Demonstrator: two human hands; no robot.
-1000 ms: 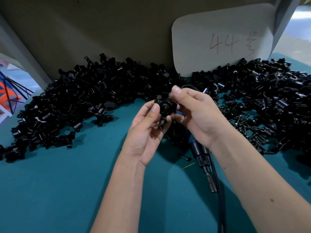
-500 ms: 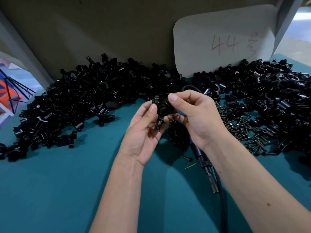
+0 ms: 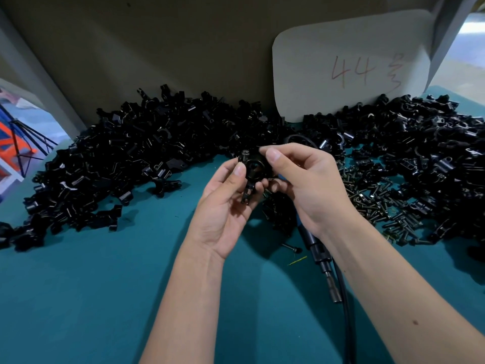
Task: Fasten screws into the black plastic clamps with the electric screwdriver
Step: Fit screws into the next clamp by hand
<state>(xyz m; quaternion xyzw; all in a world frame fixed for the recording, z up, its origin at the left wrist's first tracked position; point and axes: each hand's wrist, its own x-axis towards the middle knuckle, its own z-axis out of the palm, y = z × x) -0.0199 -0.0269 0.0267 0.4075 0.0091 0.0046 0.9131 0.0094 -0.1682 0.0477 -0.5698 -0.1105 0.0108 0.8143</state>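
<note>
Moved hardly at all since a second ago: both hands a touch lower, the same black plastic clamp held up between them above the middle of the teal table. Left hand under and beside the clamp, thumb pressing its left side, other fingers curled round the lower stem. Right hand over the right side, thumb and first finger pinching the top edge of the ring, other fingers curled in behind. A small screw sticking up out of the top left of the clamp, looks only set in, probably not driven tight yet. Electric screwdriver lying on the table just under the right wrist, its black cable running toward the near edge, not picked up. Loose screws spread to the right of the hands, one stray screw near the tool. Big heap of clamps along the far edge on the left, another heap at the far right; cannot tell which ones are finished. Likely lots of work left. White card with red writing leaning on the back wall.
</note>
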